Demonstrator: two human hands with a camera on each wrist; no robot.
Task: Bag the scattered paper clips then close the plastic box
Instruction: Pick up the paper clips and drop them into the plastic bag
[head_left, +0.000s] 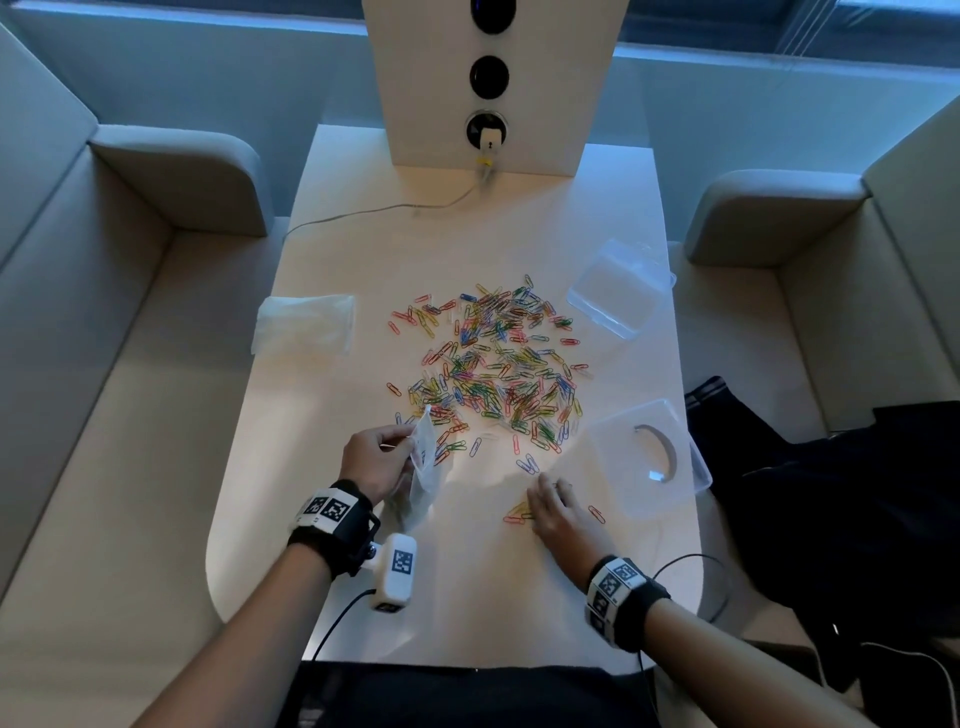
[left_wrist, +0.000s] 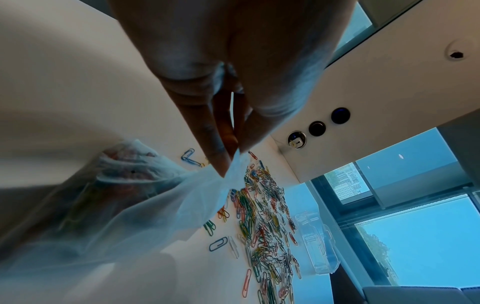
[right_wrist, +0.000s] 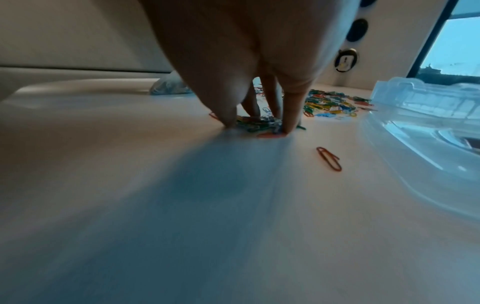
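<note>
Many paper clips (head_left: 493, 364) lie in a big, colourful spread in the middle of the tabletop (head_left: 363, 249). The spread runs longer from near to far than from side to side. It sits just past both hands, on the far side of them. Its near edge touches the bag (head_left: 423, 467) on the left and comes close to the right hand (head_left: 558, 514).

A small bunch of clips (right_wrist: 259, 124) sits right under the right hand. Its fingers (right_wrist: 228, 115) curl down around that bunch with their tips on the tabletop. They look like they are gathering it, but not lifting it yet. One red clip (head_left: 597, 514) lies alone just to the right of this hand.

The left hand (head_left: 371, 462) pinches the top edge of the thin clear bag and holds it up. Some clips show inside the bag already. The bag is to the left of the bunch, so I think the bunch must go left to reach it.

The plastic box (head_left: 641, 457) lies open, just right of the right hand. A second clear piece (head_left: 618, 288) sits far right
</note>
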